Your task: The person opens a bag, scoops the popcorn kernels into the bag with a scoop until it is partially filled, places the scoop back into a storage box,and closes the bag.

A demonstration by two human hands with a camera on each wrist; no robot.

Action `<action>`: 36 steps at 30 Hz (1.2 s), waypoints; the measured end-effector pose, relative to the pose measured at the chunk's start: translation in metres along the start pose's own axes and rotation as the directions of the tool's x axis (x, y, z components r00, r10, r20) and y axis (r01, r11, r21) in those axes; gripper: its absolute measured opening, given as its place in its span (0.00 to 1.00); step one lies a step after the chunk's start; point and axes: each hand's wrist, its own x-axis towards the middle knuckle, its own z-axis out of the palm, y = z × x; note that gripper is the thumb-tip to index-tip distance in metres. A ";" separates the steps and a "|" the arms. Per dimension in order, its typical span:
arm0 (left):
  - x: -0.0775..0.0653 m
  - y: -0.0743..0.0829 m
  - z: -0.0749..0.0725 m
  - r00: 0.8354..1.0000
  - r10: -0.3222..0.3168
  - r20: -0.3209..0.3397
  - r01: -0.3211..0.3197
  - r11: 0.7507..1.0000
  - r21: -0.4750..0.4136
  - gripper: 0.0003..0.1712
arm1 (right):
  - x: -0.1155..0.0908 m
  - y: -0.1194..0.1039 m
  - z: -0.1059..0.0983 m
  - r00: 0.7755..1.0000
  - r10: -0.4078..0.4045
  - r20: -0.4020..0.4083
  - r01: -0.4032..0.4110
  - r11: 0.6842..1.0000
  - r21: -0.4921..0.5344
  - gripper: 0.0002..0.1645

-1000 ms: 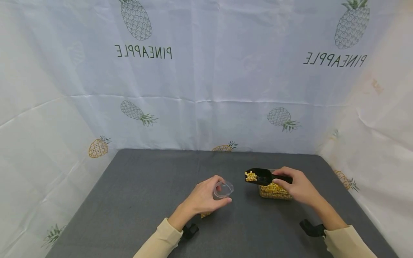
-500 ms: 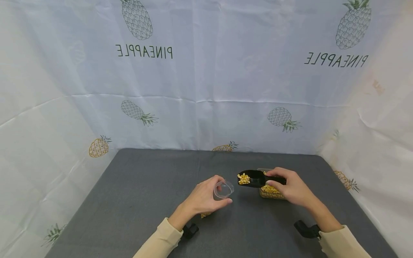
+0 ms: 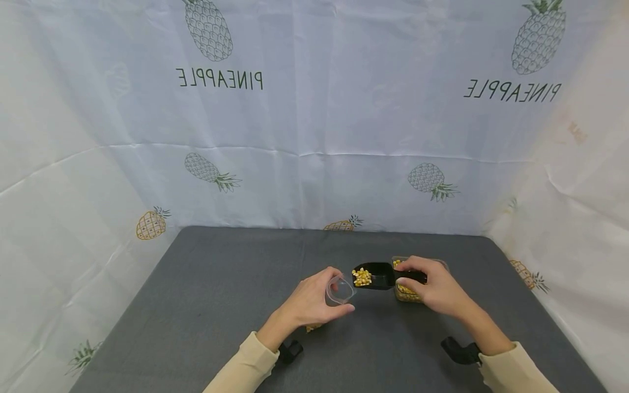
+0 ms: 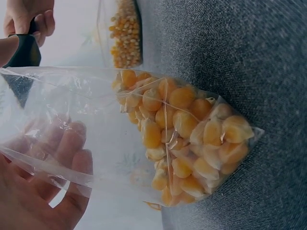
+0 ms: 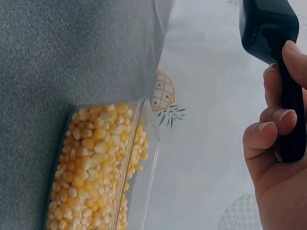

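My left hand point(image 3: 309, 300) grips a clear plastic bag point(image 4: 103, 115) around its mouth, which is spread between thumb and fingers. Corn kernels point(image 4: 184, 136) fill the bottom of the bag, which reaches down to the table in the left wrist view. My right hand point(image 3: 442, 286) holds a black scoop point(image 3: 382, 277) by its handle. A small heap of kernels point(image 3: 362, 277) lies at the scoop's front end. That end is at the right edge of the bag's mouth; whether they touch I cannot tell.
A clear rectangular container point(image 5: 152, 139) of corn kernels stands on the grey table point(image 3: 221, 284), partly hidden under the right hand in the head view. A pineapple-print curtain point(image 3: 314, 109) encloses the table at the back and sides.
My right hand has moved left with the scoop, from over the container to beside the bag's mouth. The left hand and bag have stayed almost still.
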 end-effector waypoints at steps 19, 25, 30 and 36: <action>0.001 0.000 0.001 1.000 0.006 -0.008 -0.006 1.000 0.008 0.35 | 0.006 -0.012 0.008 0.999 -0.004 0.036 0.005 0.999 -0.032 0.14; 0.000 0.000 0.001 1.000 -0.001 -0.014 0.001 1.000 0.018 0.34 | 0.013 -0.011 0.011 0.996 -0.059 0.061 0.059 0.998 0.002 0.12; 0.000 0.001 0.001 1.000 -0.005 -0.014 0.005 1.000 0.017 0.33 | 0.016 -0.011 0.011 0.993 -0.066 0.098 0.065 0.998 0.013 0.10; 0.000 0.001 0.001 1.000 -0.007 -0.023 0.007 1.000 0.023 0.33 | 0.021 -0.013 0.011 0.987 -0.081 0.137 0.081 0.997 0.005 0.09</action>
